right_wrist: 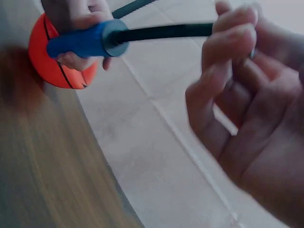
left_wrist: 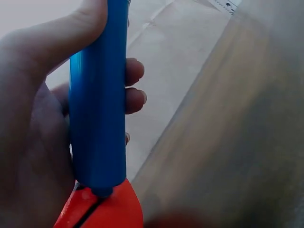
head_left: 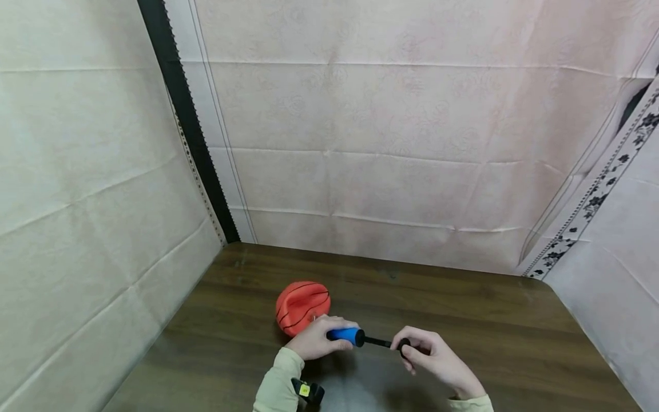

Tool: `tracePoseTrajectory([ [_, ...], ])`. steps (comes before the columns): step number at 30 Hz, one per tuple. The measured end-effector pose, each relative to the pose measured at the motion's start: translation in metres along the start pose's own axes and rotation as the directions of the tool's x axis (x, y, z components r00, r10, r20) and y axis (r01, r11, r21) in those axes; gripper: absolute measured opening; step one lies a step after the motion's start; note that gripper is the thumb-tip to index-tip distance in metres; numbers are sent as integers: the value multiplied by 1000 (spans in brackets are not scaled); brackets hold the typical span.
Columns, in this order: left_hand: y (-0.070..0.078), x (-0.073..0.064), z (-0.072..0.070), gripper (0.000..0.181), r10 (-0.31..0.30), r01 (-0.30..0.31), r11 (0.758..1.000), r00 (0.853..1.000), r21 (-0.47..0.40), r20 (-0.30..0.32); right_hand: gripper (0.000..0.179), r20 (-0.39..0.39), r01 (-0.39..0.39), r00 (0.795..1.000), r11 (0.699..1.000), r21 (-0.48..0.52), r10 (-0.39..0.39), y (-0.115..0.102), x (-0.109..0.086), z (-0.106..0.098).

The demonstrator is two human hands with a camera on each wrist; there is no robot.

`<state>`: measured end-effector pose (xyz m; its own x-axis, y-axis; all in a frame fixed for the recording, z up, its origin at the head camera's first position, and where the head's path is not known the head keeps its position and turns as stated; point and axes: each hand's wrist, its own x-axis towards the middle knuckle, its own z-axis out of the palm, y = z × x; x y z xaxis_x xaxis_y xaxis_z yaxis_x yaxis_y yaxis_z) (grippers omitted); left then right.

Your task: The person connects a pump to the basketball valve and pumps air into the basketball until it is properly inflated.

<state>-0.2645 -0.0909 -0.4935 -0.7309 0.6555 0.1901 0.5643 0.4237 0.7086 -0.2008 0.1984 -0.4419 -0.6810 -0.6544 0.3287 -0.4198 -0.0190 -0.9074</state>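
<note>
A red ball point(head_left: 302, 303) with black basketball lines, dented on top, sits on the table beyond the left hand. The left hand point(head_left: 315, 340) grips the blue barrel of a small hand pump point(head_left: 342, 335), with the thumb along one side and fingers round the other. In the left wrist view the barrel's narrow end point(left_wrist: 102, 191) meets the ball point(left_wrist: 116, 209); the joint itself is partly hidden. From the barrel's other end a black rod point(right_wrist: 164, 32) runs out to the right hand point(head_left: 435, 357), whose fingers and thumb pinch the black handle point(head_left: 404, 345) at its tip.
The brown wood-grain table point(head_left: 247, 297) is bounded by pale cloth walls point(head_left: 360, 143) at the back and both sides. A black strip point(head_left: 190, 123) runs down the left corner. A small black device point(head_left: 308, 392) sits at the left wrist.
</note>
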Motion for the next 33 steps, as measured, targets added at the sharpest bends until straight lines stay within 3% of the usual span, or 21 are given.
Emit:
tracePoseTrajectory([
  [6, 1, 4, 6, 46, -1, 2, 999, 999, -34, 49, 19, 7, -74, 997, 993, 92, 74, 10, 15, 13],
  [11, 4, 7, 6, 44, 41, -39, 998, 998, -39, 55, 21, -18, -102, 995, 995, 15, 102, 22, 28, 28],
  [14, 3, 7, 7, 42, 81, -80, 997, 996, -15, 34, 21, -42, -118, 992, 992, -45, 116, 27, 31, 34],
  [17, 3, 5, 6, 41, 93, -93, 995, 996, 26, -5, 23, -55, -188, 981, 981, -55, 185, 27, 30, 36],
  [21, 4, 0, 2, 40, 103, -101, 993, 994, 57, -36, 24, -14, -253, 967, 964, -77, 253, 22, 25, 32],
  [25, 5, -2, -1, 38, 106, -103, 993, 993, 48, -50, 23, 34, -214, 975, 972, -100, 218, 14, 18, 22],
  [28, 6, -2, -4, 36, 112, -106, 992, 990, 64, -81, 22, 45, -165, 985, 984, -62, 168, 5, 10, 11],
  [33, 7, -2, -9, 37, 103, -91, 992, 984, 93, -143, 25, -16, -89, 996, 996, -19, 88, -10, -4, -4],
])
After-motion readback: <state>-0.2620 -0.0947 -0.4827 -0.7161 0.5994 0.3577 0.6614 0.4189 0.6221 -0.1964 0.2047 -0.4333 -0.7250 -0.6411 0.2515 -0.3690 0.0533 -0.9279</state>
